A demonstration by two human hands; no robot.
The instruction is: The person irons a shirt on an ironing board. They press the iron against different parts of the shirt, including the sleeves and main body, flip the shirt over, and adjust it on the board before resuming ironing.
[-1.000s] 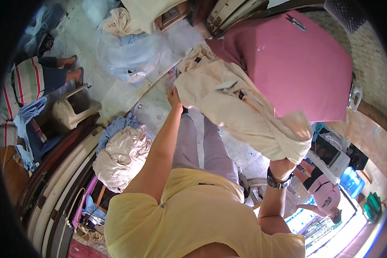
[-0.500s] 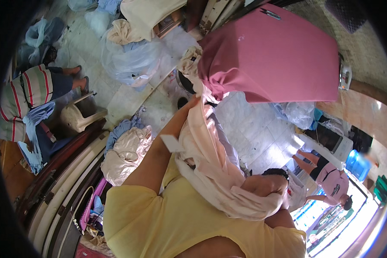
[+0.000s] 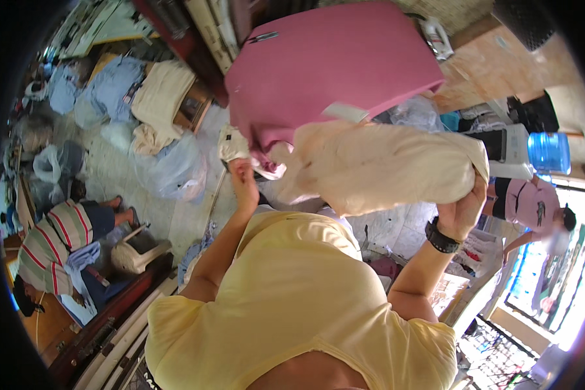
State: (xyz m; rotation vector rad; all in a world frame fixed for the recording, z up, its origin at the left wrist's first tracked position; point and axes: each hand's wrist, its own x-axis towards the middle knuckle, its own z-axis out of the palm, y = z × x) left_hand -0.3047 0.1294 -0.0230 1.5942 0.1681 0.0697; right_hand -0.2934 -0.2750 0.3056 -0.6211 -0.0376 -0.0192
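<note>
A long cream garment [image 3: 383, 162] stretches in front of my chest, along the near edge of a pink cloth-covered table [image 3: 331, 58]. My right hand [image 3: 463, 211], with a dark watch on its wrist, grips the garment's right end, where the fabric hangs folded over the fingers. My left hand [image 3: 242, 174] is at the table's left corner, its fingers curled against a bunched cream end [image 3: 233, 142] with a small dark label. Part of that grip is hidden. A pale tag [image 3: 346, 112] shows at the garment's upper edge.
A white iron [image 3: 437, 38] stands at the table's far right, and a small dark tool [image 3: 262, 38] lies at its far left. Plastic bags [image 3: 169, 169] and a beige stool [image 3: 136, 255] are on the floor at left. One person [image 3: 58, 240] is at left, another [image 3: 526, 203] at right.
The garment, earlier gathered over my right arm against my chest, is now raised and spread out toward the table. My right hand has come out to the right; the view has shifted.
</note>
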